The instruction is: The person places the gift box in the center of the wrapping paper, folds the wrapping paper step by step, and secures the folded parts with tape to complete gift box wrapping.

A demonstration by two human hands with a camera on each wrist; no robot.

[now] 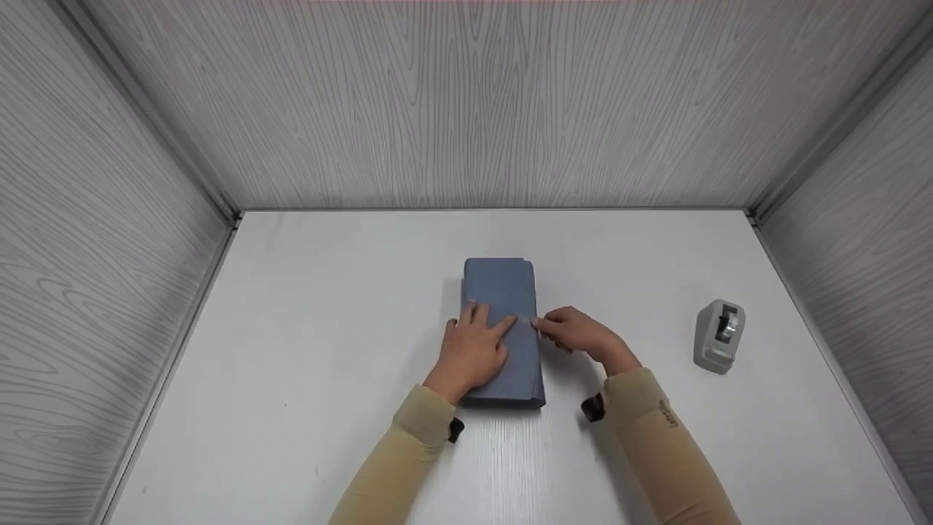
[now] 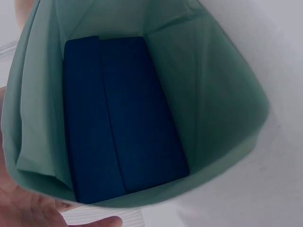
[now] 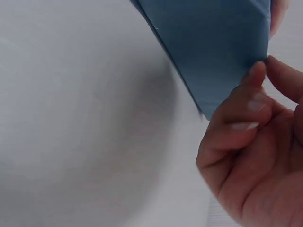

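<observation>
A blue-grey paper-wrapped package point(image 1: 503, 281) lies lengthwise on the white table. My left hand point(image 1: 472, 351) rests on top of it with fingers spread, one fingertip pressing at a small strip of clear tape point(image 1: 523, 319). At the package's right edge, my right hand point(image 1: 576, 329) pinches the tape's other end between thumb and curled index finger. In the left wrist view the near end of the wrapping paper point(image 2: 227, 90) gapes like a sleeve around a dark blue box point(image 2: 128, 118). The right wrist view has the right fingertips point(image 3: 255, 73) right at the paper's edge.
A grey tape dispenser point(image 1: 719, 337) with a roll in it stands on the right side of the white table point(image 1: 328, 292). Grey wood-grain panels point(image 1: 474, 109) wall in the table at the back and both sides.
</observation>
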